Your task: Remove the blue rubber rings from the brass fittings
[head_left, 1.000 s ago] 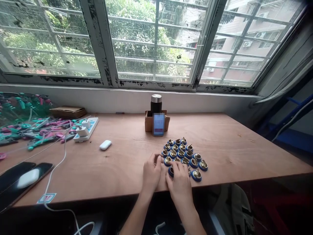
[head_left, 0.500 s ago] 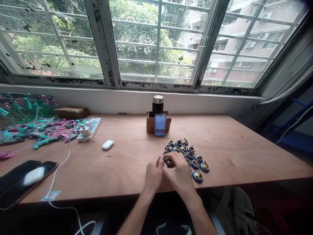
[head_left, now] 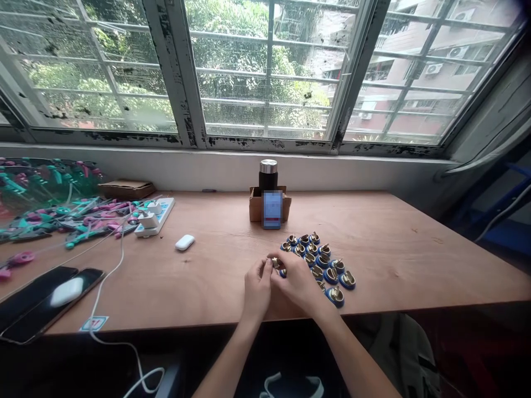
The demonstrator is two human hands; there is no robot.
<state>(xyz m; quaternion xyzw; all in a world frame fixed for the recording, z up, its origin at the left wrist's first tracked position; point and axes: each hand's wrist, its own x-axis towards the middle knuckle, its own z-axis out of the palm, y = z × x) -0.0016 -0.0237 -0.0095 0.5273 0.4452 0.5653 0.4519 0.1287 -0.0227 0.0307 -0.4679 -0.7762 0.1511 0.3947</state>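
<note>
My left hand [head_left: 257, 287] and my right hand [head_left: 294, 282] meet on the wooden table [head_left: 385, 249], just in front of the cluster. Between their fingertips I hold a small blue-and-brass fitting [head_left: 277, 266], mostly hidden by my fingers. To the right lies a close group of several similar fittings [head_left: 319, 262], each a blue round base with a brass cup on top. My right hand's fingers are next to the group's left side, and its lowest pieces sit just beyond my right hand.
A black flask [head_left: 268, 176] stands in a small cardboard box [head_left: 269, 207] behind the fittings, with a blurred blue card [head_left: 272, 210] before it. To the left are a white power strip [head_left: 154, 216], a white earbud case [head_left: 185, 242], several pink-and-teal plastic items [head_left: 53, 215], and phones [head_left: 45, 301].
My hands have drawn closer together and moved farther up the table. The blue-and-brass fitting is now lifted between my fingertips, away from the group.
</note>
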